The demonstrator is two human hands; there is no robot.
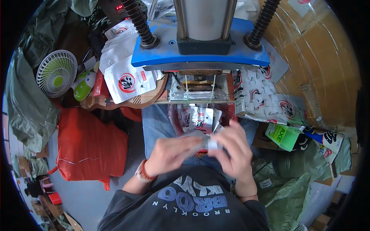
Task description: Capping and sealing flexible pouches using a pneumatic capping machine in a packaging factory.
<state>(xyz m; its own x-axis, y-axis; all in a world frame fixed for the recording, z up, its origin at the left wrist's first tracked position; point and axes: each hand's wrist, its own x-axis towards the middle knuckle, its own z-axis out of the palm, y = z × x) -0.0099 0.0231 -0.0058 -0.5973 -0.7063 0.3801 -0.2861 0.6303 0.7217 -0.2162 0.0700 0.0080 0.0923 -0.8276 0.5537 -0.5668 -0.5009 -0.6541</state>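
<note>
In front of my chest, my left hand (173, 152) is closed on a silver pouch (195, 134), which is smeared by motion. My right hand (233, 152) is beside it, fingers bent and blurred. A small white packet-like piece (213, 144) shows at its fingertips, against the pouch's edge; its exact kind is unclear. Below the press, several printed silver pouches (202, 118) stand in a reddish plastic bag (175, 119) between my legs. A heap of small white packets (260, 94) lies to the right of the press bed.
A blue press (200, 54) with a metal bed (198, 90) stands ahead. Stacked silver pouches (131, 79) lie on a wooden board (152, 96) at left, near a white-green fan (57, 73). A red sack (92, 144) is at left; a cut green container (283, 136) and cardboard (320, 50) are at right.
</note>
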